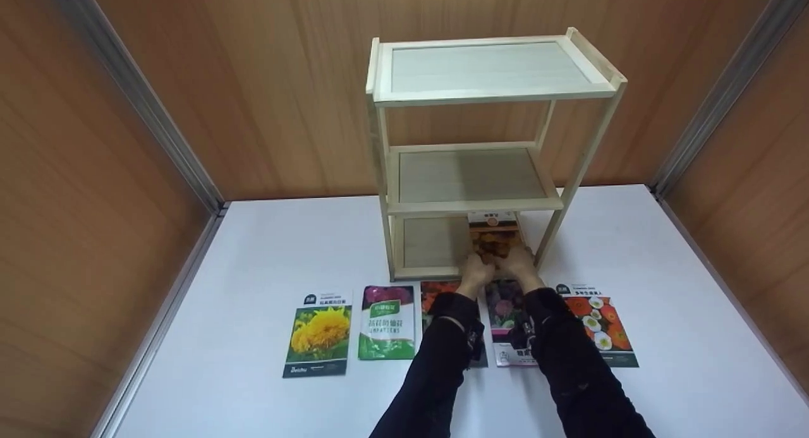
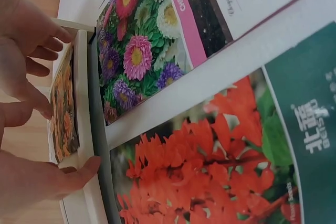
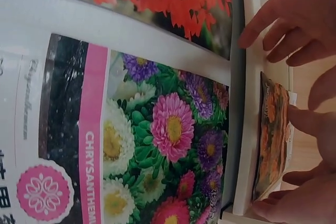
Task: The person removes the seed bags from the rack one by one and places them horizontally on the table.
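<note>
We see a white tabletop (image 1: 663, 337) set into a wood-panelled corner. A three-tier pale wooden shelf (image 1: 480, 97) stands on it near the back wall. On the shelf's bottom tier lies an orange-flower seed packet (image 1: 493, 236), toward the right side. In front of the shelf a row of seed packets lies flat on the tabletop: a yellow-flower packet (image 1: 318, 334), a green impatiens packet (image 1: 387, 323), a red-flower packet (image 2: 210, 166), a chrysanthemum packet (image 3: 152, 129) and an orange-and-white flower packet (image 1: 603, 324).
</note>
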Demonstrator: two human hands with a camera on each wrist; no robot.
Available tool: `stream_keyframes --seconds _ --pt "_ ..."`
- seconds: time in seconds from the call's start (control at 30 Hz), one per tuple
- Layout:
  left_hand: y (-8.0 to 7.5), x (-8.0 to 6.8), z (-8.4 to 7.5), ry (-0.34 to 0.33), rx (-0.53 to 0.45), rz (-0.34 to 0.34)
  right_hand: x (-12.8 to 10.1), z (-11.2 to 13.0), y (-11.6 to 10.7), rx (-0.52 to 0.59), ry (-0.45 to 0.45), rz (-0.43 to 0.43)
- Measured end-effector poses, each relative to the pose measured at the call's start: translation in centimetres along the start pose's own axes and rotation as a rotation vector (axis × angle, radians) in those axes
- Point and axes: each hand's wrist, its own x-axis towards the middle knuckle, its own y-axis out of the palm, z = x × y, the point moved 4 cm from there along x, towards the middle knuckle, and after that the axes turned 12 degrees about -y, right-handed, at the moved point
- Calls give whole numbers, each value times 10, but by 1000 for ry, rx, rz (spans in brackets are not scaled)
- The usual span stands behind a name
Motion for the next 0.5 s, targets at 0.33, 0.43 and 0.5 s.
stream_keyframes --seconds 0.33,0.43,0.5 --pt "-5 -11 -11 -178 -325 172 0 12 -11 256 -51 -95" --pt "10 9 3 -145 -371 136 -1 23 -24 312 38 -52" --pt "31 36 24 -102 -336 90 -4 21 -28 399 136 -33"
